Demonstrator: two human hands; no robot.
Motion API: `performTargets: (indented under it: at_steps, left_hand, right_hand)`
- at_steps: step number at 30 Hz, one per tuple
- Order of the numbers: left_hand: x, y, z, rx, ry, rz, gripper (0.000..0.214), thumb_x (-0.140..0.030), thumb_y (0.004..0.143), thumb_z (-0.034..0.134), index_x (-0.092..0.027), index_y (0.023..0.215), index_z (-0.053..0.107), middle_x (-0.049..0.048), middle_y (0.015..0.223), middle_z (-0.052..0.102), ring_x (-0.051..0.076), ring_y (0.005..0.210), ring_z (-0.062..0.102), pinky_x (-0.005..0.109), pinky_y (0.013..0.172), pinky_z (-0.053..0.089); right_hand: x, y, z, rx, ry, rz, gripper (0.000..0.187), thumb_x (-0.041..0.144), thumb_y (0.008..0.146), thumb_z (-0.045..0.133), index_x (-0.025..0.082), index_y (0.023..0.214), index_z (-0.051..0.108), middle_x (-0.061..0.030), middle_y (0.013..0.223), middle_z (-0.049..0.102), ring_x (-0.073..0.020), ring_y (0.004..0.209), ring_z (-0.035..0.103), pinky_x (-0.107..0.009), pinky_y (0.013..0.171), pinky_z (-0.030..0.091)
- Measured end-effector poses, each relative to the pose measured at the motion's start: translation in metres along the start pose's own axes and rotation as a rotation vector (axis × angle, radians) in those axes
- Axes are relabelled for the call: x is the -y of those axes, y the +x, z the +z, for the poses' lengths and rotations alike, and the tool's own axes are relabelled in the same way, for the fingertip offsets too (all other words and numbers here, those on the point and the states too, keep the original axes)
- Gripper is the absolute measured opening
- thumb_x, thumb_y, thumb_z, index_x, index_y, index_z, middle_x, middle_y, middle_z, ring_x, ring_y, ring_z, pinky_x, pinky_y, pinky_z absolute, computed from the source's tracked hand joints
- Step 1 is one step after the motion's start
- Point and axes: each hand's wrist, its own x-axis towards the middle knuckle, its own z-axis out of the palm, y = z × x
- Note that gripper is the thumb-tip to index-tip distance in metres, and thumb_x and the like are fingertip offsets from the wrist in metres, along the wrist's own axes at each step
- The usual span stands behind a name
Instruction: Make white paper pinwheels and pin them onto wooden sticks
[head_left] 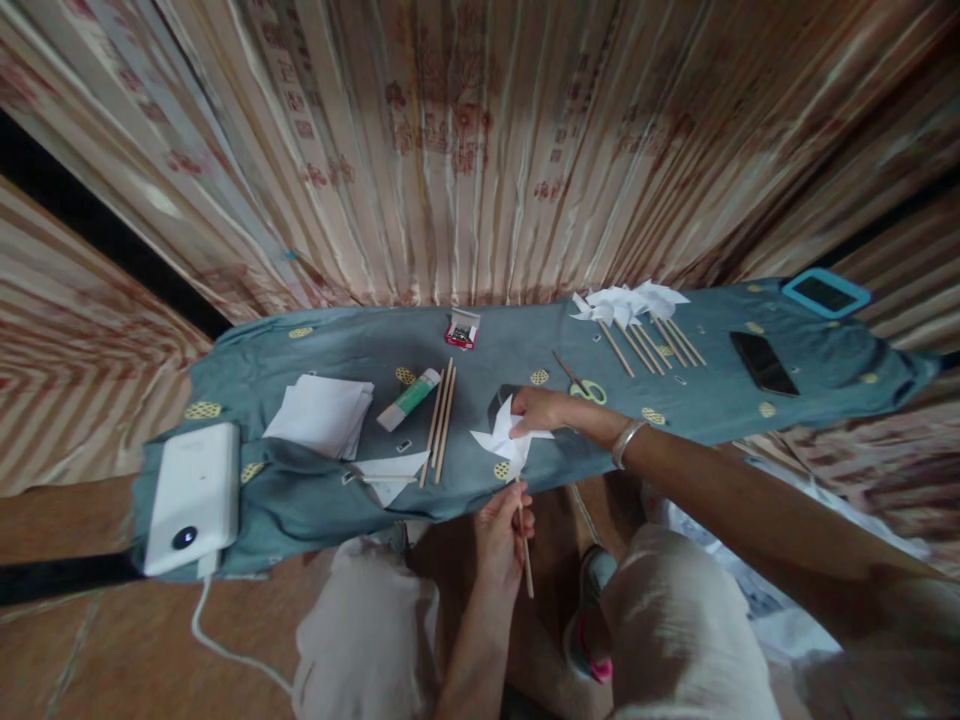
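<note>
My left hand (504, 528) is closed around a thin wooden stick (526, 560) at the cloth's front edge. At the stick's upper end is a white paper pinwheel (504, 440) with pointed blades. My right hand (534, 408), with a bracelet at its wrist, has its fingers pressed on the middle of the pinwheel; part of the paper is hidden under them. To the left lie several loose wooden sticks (444, 420) and a green-and-white glue stick (409, 400). Scissors (586, 388) with light green handles lie behind my right hand.
On the blue-grey cloth (517, 335) are a stack of white paper (319, 412), a folded sheet (394, 475), a small red box (463, 330), several pinwheels (634, 303), a black phone (763, 362) and a blue-framed device (826, 293). A white power bank (191, 495) with a cable sits far left.
</note>
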Motion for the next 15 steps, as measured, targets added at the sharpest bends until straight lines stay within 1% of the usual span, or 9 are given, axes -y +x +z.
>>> performTargets:
  at_steps: [7,15]
  left_hand:
    - [0.002,0.001,0.001,-0.013,0.003,-0.003,0.042,-0.037,0.042,0.088,-0.01,0.071,0.072,-0.0011,0.055,0.062,0.003,0.038,0.047,0.016,0.038,0.033]
    - [0.004,0.001,0.0,-0.007,0.026,0.003,0.043,-0.039,0.046,0.086,-0.01,0.074,0.072,-0.0013,0.057,0.061,0.004,0.039,0.047,0.017,0.039,0.032]
  right_hand:
    - [-0.009,0.009,0.0,0.068,0.112,-0.045,0.011,0.019,0.064,0.068,0.01,0.069,0.069,0.0025,0.06,0.057,-0.0097,0.056,0.047,-0.02,0.052,0.035]
    - [-0.018,0.017,0.002,0.124,0.235,-0.058,0.008,0.016,0.064,0.068,0.01,0.068,0.069,0.0035,0.058,0.056,-0.0086,0.054,0.047,-0.02,0.052,0.039]
